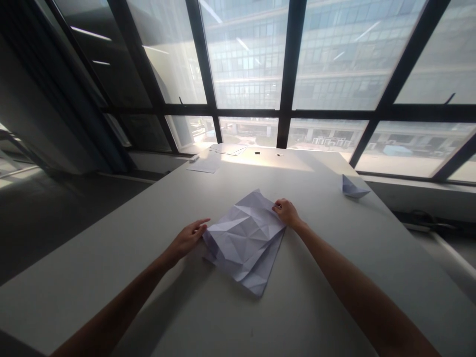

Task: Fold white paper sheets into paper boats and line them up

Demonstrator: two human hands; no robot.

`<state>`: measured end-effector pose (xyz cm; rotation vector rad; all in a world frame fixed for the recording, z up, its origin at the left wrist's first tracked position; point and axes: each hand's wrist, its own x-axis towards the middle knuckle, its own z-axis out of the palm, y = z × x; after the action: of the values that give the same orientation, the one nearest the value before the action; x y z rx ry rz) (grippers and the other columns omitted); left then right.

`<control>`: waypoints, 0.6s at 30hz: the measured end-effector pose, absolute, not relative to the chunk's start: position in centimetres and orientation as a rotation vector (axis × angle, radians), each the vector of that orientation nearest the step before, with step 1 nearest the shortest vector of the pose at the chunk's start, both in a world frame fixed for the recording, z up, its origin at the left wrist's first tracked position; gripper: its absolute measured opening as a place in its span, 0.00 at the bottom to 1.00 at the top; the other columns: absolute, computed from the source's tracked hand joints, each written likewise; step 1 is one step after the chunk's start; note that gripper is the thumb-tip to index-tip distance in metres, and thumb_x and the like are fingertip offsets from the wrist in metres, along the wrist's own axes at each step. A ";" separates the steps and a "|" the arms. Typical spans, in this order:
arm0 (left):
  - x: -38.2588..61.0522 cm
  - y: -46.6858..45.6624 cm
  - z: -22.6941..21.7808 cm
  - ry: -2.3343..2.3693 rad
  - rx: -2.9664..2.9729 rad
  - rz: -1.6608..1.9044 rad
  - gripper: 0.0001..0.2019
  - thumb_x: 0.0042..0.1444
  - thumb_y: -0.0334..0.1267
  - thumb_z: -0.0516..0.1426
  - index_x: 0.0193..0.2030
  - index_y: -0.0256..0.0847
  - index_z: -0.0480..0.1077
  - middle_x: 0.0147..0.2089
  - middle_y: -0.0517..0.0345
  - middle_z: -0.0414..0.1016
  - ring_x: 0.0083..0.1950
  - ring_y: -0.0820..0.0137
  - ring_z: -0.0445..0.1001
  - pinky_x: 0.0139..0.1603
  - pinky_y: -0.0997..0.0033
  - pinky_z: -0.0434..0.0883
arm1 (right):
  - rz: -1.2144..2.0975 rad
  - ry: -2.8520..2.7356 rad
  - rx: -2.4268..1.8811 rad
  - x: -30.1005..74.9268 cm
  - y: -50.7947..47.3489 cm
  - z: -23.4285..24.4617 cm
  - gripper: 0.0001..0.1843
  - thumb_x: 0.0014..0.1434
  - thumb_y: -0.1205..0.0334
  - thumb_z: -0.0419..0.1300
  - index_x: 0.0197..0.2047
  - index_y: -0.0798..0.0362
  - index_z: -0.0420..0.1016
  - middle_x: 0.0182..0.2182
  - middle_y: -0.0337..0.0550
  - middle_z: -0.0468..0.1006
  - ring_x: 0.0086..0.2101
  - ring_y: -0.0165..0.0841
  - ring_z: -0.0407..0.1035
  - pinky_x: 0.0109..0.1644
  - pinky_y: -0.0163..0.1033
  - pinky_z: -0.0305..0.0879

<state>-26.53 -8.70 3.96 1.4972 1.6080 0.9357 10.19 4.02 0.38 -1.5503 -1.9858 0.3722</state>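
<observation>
A white sheet of paper (245,233), covered in crisscross crease lines, lies partly spread on the table in front of me. Its surface is bumpy, and a folded-over or second layer shows beneath its lower right side. My right hand (287,213) pinches the sheet's upper right edge, with thumb and fingers closed together. At the opposite side, my left hand (187,240) is beside the left corner, its index finger stretched out and the other fingertips at the paper's edge. Whether those fingertips press on the paper is hard to see.
The white table (126,258) runs up to a large window. On its right side stands a folded paper boat (353,188). Flat sheets (204,164) lie at the back left beside a small white object (194,158). Two small round spots sit near the far edge.
</observation>
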 end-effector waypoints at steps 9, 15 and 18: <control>-25.7 -8.3 4.2 1.554 1.320 0.976 0.32 0.48 0.57 0.62 0.53 0.35 0.73 0.49 0.43 0.77 0.41 0.63 0.77 0.39 0.68 0.73 | 0.358 -1.941 -1.518 9.9 4.2 -0.8 0.06 0.56 0.63 0.62 0.36 0.54 0.79 0.36 0.46 0.77 0.38 0.33 0.69 0.45 0.35 0.60; -25.7 -8.9 5.1 1.540 1.333 0.924 0.32 0.47 0.55 0.64 0.55 0.36 0.72 0.52 0.43 0.76 0.48 0.59 0.76 0.41 0.68 0.74 | 0.375 -1.899 -1.459 10.2 4.0 -1.5 0.06 0.58 0.63 0.60 0.35 0.54 0.78 0.36 0.44 0.77 0.37 0.32 0.69 0.43 0.34 0.60; -26.4 -9.4 5.1 1.508 1.382 0.880 0.32 0.46 0.53 0.66 0.56 0.38 0.71 0.54 0.43 0.75 0.49 0.58 0.76 0.43 0.67 0.74 | 0.386 -1.880 -1.432 10.3 4.0 -1.7 0.07 0.58 0.63 0.59 0.35 0.54 0.78 0.35 0.44 0.77 0.37 0.32 0.69 0.42 0.35 0.60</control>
<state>-26.42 -9.45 5.09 1.3817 1.5076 0.8799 10.32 4.03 -1.66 -1.4320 -1.8795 0.3863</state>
